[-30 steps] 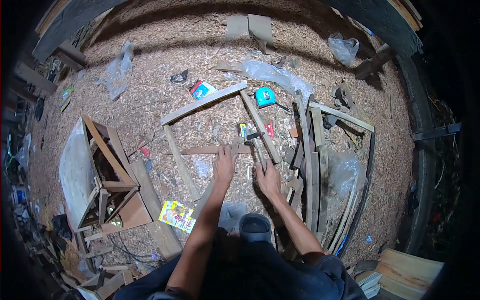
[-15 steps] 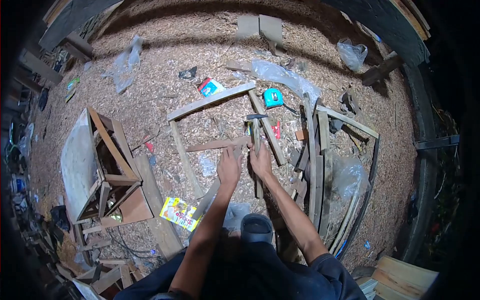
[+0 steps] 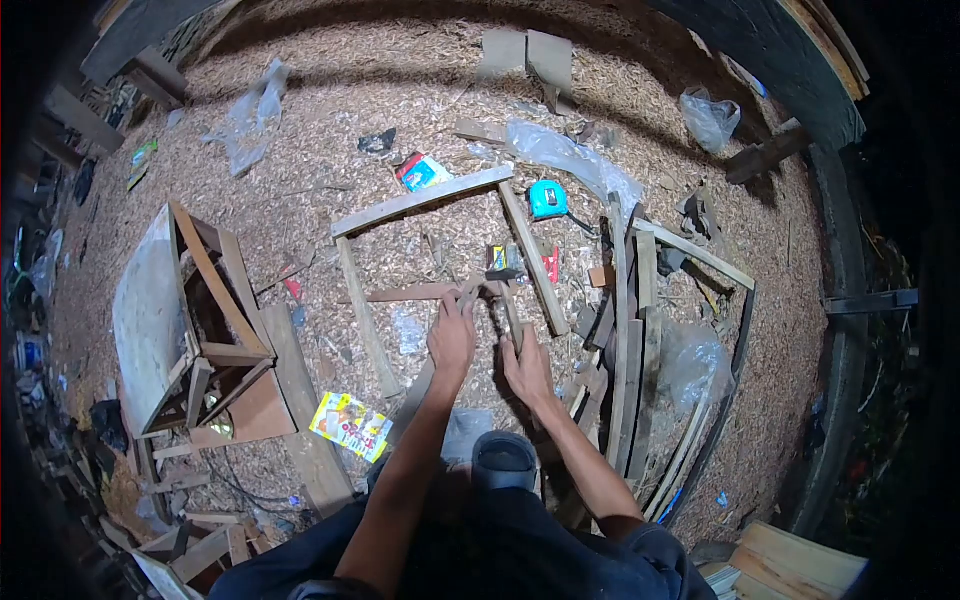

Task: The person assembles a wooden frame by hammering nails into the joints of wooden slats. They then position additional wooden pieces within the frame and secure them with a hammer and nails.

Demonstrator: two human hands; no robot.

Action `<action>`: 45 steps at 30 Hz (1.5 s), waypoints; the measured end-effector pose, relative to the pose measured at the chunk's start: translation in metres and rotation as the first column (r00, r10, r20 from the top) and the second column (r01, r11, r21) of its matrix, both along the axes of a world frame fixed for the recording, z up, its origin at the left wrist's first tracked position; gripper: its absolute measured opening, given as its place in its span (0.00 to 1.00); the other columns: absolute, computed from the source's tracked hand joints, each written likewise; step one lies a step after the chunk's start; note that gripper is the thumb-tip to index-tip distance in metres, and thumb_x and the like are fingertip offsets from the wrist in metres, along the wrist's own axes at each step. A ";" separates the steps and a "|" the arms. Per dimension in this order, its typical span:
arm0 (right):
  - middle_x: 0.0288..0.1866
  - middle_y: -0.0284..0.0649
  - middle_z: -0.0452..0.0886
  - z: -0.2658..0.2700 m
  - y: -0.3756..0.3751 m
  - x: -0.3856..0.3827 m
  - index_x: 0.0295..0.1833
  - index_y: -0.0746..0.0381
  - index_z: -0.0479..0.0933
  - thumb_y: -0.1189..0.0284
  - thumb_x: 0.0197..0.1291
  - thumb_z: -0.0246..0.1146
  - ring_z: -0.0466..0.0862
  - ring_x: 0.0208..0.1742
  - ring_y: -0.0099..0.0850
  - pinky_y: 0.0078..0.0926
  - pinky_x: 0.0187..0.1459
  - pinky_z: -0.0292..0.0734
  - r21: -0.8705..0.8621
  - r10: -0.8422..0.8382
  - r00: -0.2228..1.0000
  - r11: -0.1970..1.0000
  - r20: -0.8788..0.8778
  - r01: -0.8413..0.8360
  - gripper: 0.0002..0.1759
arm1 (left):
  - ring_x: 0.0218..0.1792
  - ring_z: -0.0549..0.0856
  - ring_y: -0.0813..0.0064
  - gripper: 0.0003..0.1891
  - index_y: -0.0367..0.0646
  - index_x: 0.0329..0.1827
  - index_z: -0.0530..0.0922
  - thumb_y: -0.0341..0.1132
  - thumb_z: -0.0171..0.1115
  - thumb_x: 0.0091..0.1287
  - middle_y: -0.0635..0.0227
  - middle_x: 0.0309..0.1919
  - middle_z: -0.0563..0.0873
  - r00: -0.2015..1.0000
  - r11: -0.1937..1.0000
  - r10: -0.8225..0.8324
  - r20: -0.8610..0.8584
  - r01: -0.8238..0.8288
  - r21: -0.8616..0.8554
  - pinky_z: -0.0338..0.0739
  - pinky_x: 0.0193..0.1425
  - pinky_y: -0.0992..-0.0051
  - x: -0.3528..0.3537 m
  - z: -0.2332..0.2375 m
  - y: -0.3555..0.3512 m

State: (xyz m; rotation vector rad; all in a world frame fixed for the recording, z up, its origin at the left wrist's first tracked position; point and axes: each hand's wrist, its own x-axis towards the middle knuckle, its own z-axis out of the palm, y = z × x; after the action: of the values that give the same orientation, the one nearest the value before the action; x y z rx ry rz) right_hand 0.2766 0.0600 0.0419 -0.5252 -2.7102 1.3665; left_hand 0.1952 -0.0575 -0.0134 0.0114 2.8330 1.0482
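Observation:
A hammer (image 3: 514, 312) is gripped by its handle in my right hand (image 3: 528, 372), its dark head up near the small yellow-and-red packet. My left hand (image 3: 452, 342) is closed on a thin wooden strip (image 3: 412, 398) that slants down toward my legs. Beyond my left fingertips, a brown wooden piece (image 3: 408, 294) lies crosswise. Around both hands stands an open wooden frame (image 3: 425, 200) on the wood shavings, with a left rail, a top rail and a right rail. Whether a nail is between my left fingers is too small to tell.
A teal tape measure (image 3: 547, 199) lies outside the frame's top right corner. Long wooden strips (image 3: 637, 390) are stacked at the right. A boxy wooden frame (image 3: 215, 345) stands at the left, near a yellow wrapper (image 3: 350, 427). Plastic sheets and scraps litter the shavings.
The hammer has tilted and its head has come down toward my left fingertips. My right hand has moved slightly lower. The whole view has shifted a little.

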 end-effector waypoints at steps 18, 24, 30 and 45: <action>0.24 0.61 0.79 0.023 0.004 -0.006 0.50 0.61 0.69 0.58 0.73 0.54 0.80 0.28 0.64 0.59 0.28 0.71 0.224 0.088 0.976 0.966 0.197 -0.132 0.16 | 0.28 0.83 0.49 0.13 0.37 0.45 0.72 0.41 0.51 0.74 0.49 0.22 0.83 0.983 0.981 -0.114 -0.142 0.089 -0.172 0.69 0.47 0.56 -0.008 -0.007 -0.013; 0.23 0.60 0.78 0.035 0.000 -0.001 0.50 0.60 0.69 0.59 0.73 0.54 0.80 0.27 0.63 0.60 0.27 0.70 0.266 0.125 0.985 0.952 0.122 -0.154 0.15 | 0.24 0.84 0.50 0.16 0.35 0.47 0.68 0.43 0.45 0.76 0.47 0.19 0.83 0.981 0.957 -0.193 0.018 0.193 -0.218 0.70 0.50 0.55 -0.010 -0.011 -0.013; 0.22 0.59 0.78 0.020 0.006 0.002 0.48 0.60 0.69 0.59 0.72 0.56 0.80 0.26 0.62 0.58 0.26 0.71 0.322 0.079 0.956 0.931 0.282 -0.172 0.14 | 0.22 0.85 0.56 0.14 0.39 0.47 0.71 0.42 0.48 0.75 0.55 0.19 0.85 0.982 0.935 -0.185 -0.032 0.166 -0.312 0.71 0.48 0.59 -0.008 -0.009 -0.011; 0.22 0.58 0.78 0.005 0.008 -0.004 0.44 0.62 0.70 0.57 0.72 0.55 0.80 0.26 0.62 0.59 0.27 0.72 0.389 0.133 0.960 0.894 0.246 -0.223 0.17 | 0.24 0.84 0.50 0.08 0.43 0.45 0.69 0.38 0.52 0.71 0.52 0.19 0.83 0.978 0.968 -0.197 -0.069 0.183 -0.171 0.71 0.47 0.55 -0.010 -0.018 -0.014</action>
State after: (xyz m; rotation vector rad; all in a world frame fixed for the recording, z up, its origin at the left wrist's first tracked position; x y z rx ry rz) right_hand 0.2725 0.0679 0.0465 -0.4102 -3.1673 0.7480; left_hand 0.1847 -0.0718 -0.0316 0.3137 2.9130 0.7918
